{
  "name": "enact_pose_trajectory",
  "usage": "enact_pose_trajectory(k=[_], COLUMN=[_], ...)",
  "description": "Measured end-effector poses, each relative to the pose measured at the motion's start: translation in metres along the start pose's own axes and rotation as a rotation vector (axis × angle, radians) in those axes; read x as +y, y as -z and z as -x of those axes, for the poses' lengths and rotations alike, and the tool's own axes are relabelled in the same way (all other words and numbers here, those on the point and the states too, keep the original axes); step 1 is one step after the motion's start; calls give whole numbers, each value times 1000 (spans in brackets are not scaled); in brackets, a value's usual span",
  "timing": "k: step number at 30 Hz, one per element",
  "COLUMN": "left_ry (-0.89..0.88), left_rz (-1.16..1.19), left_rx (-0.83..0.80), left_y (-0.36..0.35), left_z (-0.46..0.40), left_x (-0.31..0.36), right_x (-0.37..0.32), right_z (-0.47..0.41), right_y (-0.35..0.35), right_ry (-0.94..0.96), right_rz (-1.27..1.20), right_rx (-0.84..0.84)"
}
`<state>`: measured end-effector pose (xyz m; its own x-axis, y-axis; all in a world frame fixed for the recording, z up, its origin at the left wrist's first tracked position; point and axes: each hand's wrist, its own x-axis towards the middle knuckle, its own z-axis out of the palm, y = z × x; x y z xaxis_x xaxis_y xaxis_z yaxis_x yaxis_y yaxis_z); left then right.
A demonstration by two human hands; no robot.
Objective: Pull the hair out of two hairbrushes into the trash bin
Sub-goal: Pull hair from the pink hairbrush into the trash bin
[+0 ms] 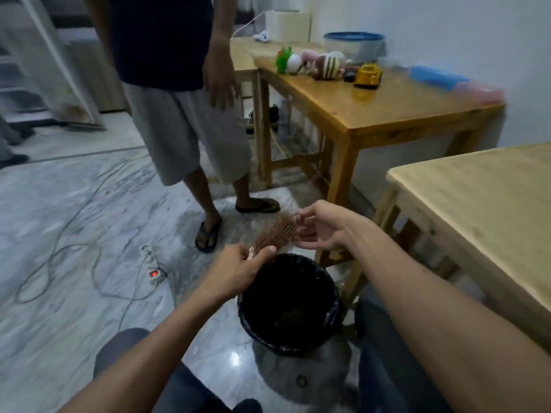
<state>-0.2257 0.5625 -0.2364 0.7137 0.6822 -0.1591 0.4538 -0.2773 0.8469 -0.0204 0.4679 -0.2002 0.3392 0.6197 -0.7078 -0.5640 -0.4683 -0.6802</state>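
Observation:
A brownish hairbrush (272, 234) with rows of pale bristle tips hangs over the far rim of a trash bin (247, 308) lined with a black bag. My left hand (238, 268) grips the brush by its handle end. At the head end my right hand (320, 226) has its fingers pinched together; the blur hides whether hair is between them. Some dark clumps lie in the bottom of the bin. No second brush is in sight.
A person in grey shorts and sandals (208, 234) stands just beyond the bin. A power strip (152, 268) and cables lie on the marble floor at left. A wooden table (387, 111) with toys stands behind, and a pale table (477, 210) is at right.

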Motion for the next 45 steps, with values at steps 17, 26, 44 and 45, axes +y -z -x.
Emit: enact_pose_trajectory(k=[17, 26, 44, 45], left_ry=[37, 128, 257, 261], left_rz=[-247, -209, -230, -229], left_rx=[11, -98, 103, 106], left_y=[-9, -34, -10, -10], left_z=[1, -11, -11, -11], left_x=[-30, -14, -57, -56], right_x=[11, 19, 39, 44], right_z=[-91, -102, -104, -103], right_y=[26, 33, 26, 27], right_ry=[-74, 182, 141, 120], right_rz=[-647, -480, 412, 457], right_rx=[387, 490, 310, 284])
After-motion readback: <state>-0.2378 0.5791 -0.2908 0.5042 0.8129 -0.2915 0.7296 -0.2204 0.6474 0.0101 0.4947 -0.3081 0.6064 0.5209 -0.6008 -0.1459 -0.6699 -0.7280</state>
